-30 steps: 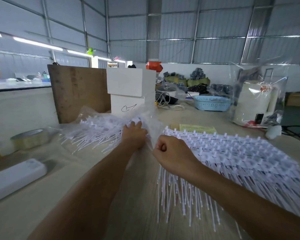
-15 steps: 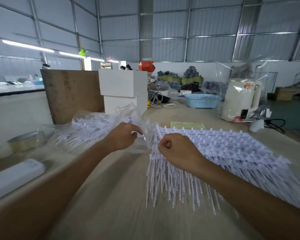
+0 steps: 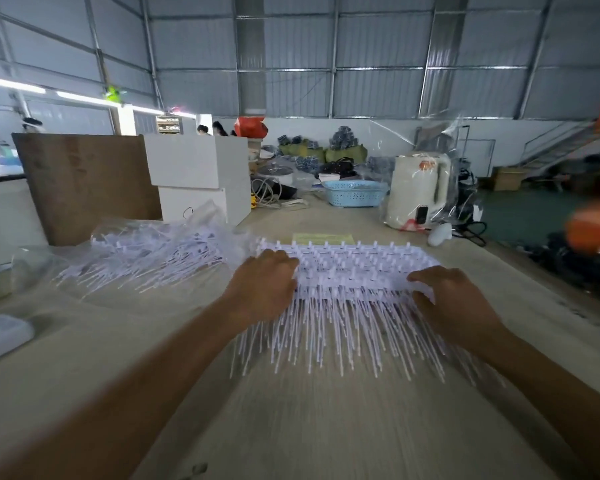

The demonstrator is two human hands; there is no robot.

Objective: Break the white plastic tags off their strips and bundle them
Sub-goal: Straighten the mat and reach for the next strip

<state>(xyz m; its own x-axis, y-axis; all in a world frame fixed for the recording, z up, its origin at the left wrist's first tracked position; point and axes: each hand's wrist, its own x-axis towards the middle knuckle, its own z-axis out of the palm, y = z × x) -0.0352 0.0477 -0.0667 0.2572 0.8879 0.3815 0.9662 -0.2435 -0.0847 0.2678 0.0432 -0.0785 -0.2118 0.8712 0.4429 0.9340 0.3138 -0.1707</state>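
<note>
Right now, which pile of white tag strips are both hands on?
The stacked pile at centre, bare on the table; the other pile, left, lies in clear plastic wrap, untouched.

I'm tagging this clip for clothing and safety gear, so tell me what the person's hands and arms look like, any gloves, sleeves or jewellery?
Both arms are bare as far up as the frame shows, with no sleeve in sight. The left hand and the right hand wear no gloves. No watch, bracelet or ring is visible on either, though motion blur softens fine detail.
</note>
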